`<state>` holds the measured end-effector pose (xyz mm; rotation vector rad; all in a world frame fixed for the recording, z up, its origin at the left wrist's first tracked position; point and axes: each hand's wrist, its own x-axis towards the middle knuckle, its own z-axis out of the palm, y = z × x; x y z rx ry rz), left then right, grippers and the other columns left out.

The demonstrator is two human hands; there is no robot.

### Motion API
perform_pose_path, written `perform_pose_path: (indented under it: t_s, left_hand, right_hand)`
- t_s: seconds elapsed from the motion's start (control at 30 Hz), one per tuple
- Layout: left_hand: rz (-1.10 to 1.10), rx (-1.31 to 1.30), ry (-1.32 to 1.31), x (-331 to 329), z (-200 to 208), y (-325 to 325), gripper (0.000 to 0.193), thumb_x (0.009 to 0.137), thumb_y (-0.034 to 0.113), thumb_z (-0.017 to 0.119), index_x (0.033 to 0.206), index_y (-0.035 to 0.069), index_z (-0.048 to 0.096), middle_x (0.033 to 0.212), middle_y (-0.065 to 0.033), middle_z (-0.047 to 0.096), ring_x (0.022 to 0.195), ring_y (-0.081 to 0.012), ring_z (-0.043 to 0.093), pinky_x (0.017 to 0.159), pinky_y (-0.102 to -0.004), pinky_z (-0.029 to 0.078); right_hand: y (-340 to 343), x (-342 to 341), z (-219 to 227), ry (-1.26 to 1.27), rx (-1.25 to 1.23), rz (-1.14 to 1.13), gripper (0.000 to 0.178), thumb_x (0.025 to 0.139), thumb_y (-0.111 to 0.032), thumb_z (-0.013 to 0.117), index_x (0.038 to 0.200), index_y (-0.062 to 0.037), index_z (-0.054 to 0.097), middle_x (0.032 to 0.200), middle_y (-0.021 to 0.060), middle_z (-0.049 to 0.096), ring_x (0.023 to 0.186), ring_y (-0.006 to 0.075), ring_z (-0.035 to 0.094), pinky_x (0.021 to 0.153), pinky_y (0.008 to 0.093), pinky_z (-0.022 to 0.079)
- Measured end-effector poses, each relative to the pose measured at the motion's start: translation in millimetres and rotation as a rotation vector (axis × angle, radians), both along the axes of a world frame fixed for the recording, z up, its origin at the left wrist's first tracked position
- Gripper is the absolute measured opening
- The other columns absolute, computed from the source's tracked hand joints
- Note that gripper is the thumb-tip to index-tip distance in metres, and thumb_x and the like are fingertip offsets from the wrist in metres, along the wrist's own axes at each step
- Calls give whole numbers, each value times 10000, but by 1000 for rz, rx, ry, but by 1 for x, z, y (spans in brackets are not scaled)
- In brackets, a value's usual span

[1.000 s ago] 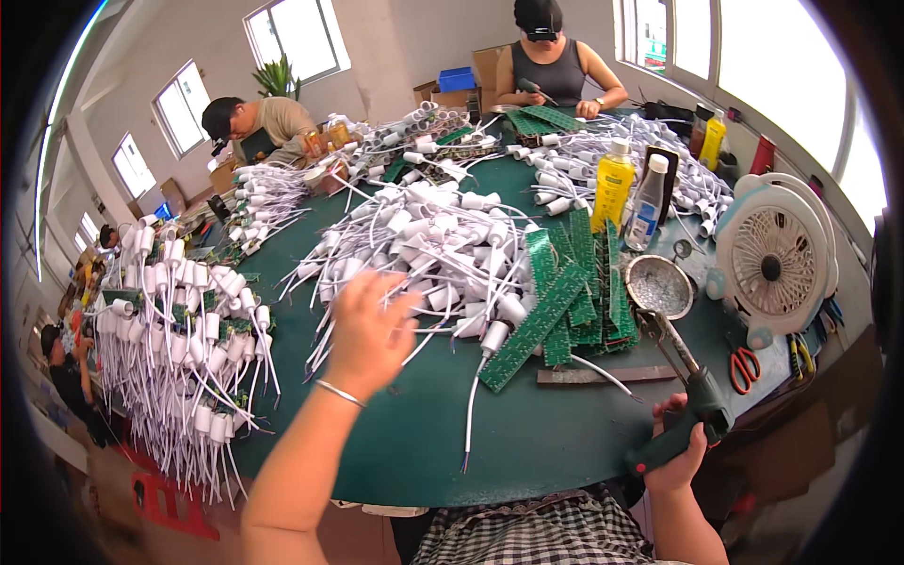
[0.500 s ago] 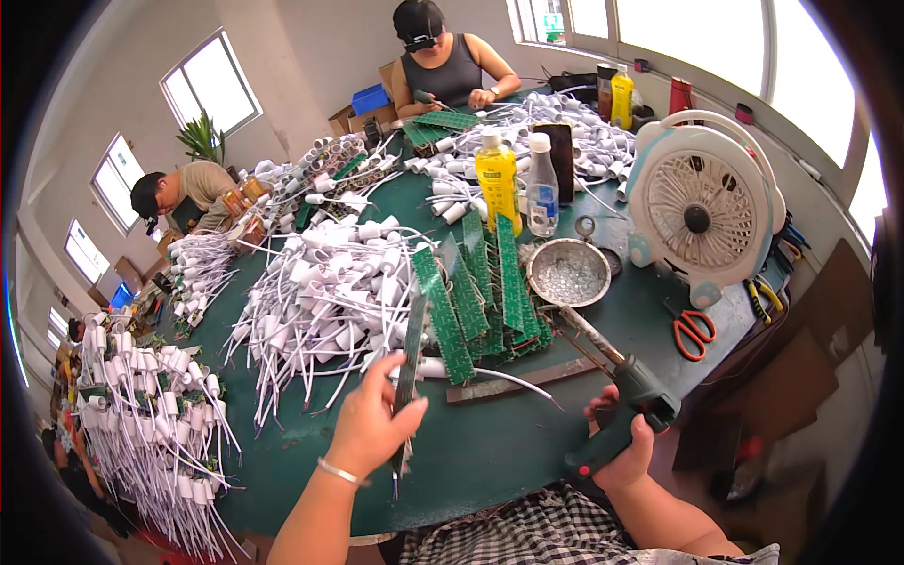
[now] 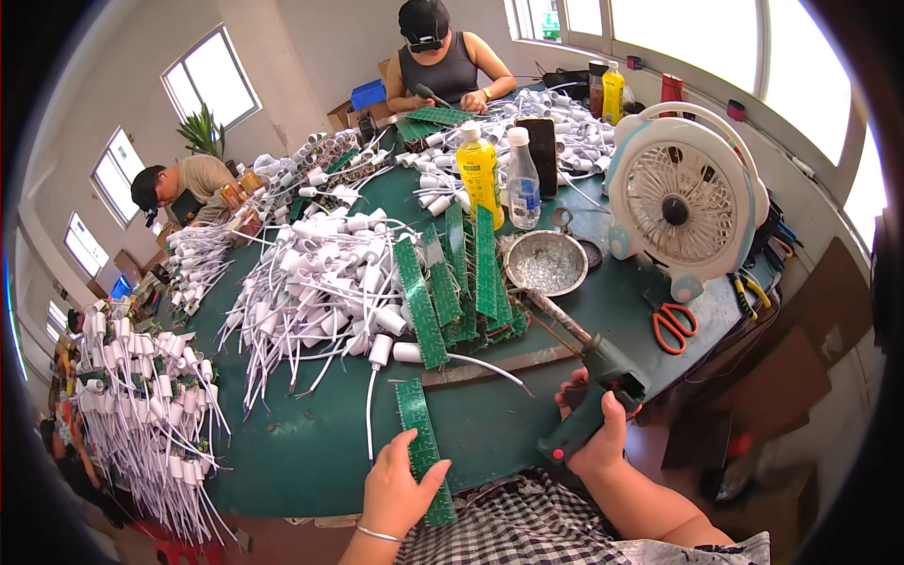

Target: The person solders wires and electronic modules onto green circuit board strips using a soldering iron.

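Note:
A narrow green circuit board strip (image 3: 415, 407) lies face up at the near table edge. My left hand (image 3: 400, 485) grips its near part, thumb on the right side and fingers on the left. My right hand (image 3: 603, 438) is wrapped round a dark green pistol-shaped soldering iron (image 3: 614, 363), whose long tip points up and left toward a metal bowl (image 3: 544, 264) of glassy pieces. Just beyond my left hand, a white lamp holder (image 3: 379, 351) trails its cable toward me. More green boards (image 3: 421, 306) lie stacked behind a flat brown bar (image 3: 490, 367).
A large heap of white lamp holders with wires (image 3: 320, 282) covers the table's left middle. A yellow bottle (image 3: 478, 179), a clear bottle (image 3: 523, 184) and a white fan (image 3: 678, 207) stand behind. Orange-handled scissors (image 3: 670, 330) lie at right. Two people work across the table.
My left hand has come down toward me; the board strip it held edge-on now lies flat. A lamp holder now lies beyond it. The soldering iron stays in my right hand.

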<state>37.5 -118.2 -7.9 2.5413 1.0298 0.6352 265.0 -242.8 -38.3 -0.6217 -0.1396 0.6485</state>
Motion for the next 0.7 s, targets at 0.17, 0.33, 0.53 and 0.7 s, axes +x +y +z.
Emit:
perform_pose_path:
  t_s: [0.17, 0.33, 0.53, 0.7]
  left_hand:
    - [31, -129, 151, 18, 25, -1, 536, 803, 402, 726, 1187, 55, 583, 640, -66, 551, 574, -241, 564, 567, -378, 454]
    - [43, 45, 149, 19, 49, 35, 440, 779, 318, 748, 1142, 108, 615, 777, -53, 597, 725, -256, 607, 636, -380, 483]
    - [-202, 303, 49, 57, 52, 86, 760, 703, 233, 815, 1365, 127, 459, 1326, -141, 420, 1192, -366, 434, 983, -452, 386]
    - [-432, 429, 200, 101, 51, 110, 878, 650, 242, 850, 1419, 246, 426, 1464, -121, 313, 1309, -395, 329, 1074, -535, 302]
  right_hand:
    - [-3, 0, -3, 0, 54, -30, 534, 823, -392, 655, 1222, -62, 523, 1137, 76, 548, 1024, 217, 552, 931, 385, 443]
    - [-2, 2, 2, -7, 43, -47, 533, 826, -396, 654, 1222, -64, 523, 1139, 71, 547, 1026, 213, 553, 930, 385, 443]
    - [-1, 1, -1, -11, 20, -43, 523, 832, -385, 650, 1230, -70, 522, 1140, 71, 559, 1024, 213, 558, 934, 388, 443]
    - [0, -1, -1, 19, -5, -39, 534, 828, -380, 656, 1244, -76, 515, 1148, 73, 568, 1031, 226, 567, 938, 396, 442]
